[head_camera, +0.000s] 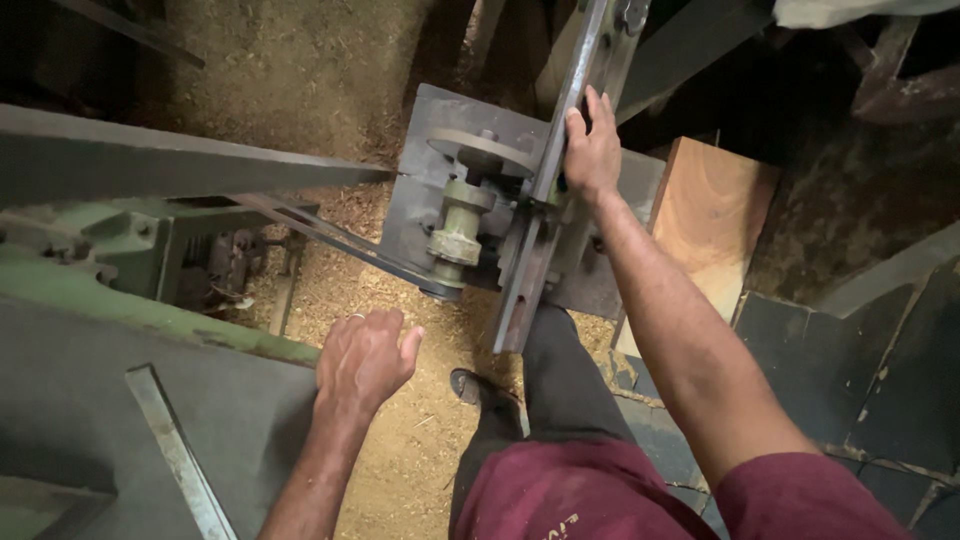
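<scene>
Down at the left of the frame, a grey metal table (90, 420) fills the lower corner, with a flat steel strip (175, 450) lying on it and a green machine body (120, 255) just above. A long dark beam (150, 160) crosses the upper left. The person's left hand (362, 362) rests on the table's right edge, fingers curled loosely downward and holding nothing; a ring shows on one finger.

Toward the middle, a belt (340, 245) runs from the green machine to a pulley (458, 235) mounted on a grey plate (425, 170). Sawdust (300, 80) covers the floor above and below it. A foot in a sandal (470, 385) stands in the sawdust just beneath the pulley.

Right of the pulley, a long metal bar (560, 150) slants from the top of the frame down to the centre. The right hand (592, 150) presses on it near its upper part, fingers wrapped over the edge. A wooden block (710, 225) lies further right, beside dark floor tiles (860, 390).

The risk, judging from this layout, is closeness: the right hand sits just beside the exposed pulley and belt, so a slip along the bar could carry fingers into them. Loose sawdust underfoot could also let the sandal slide toward the drive.
</scene>
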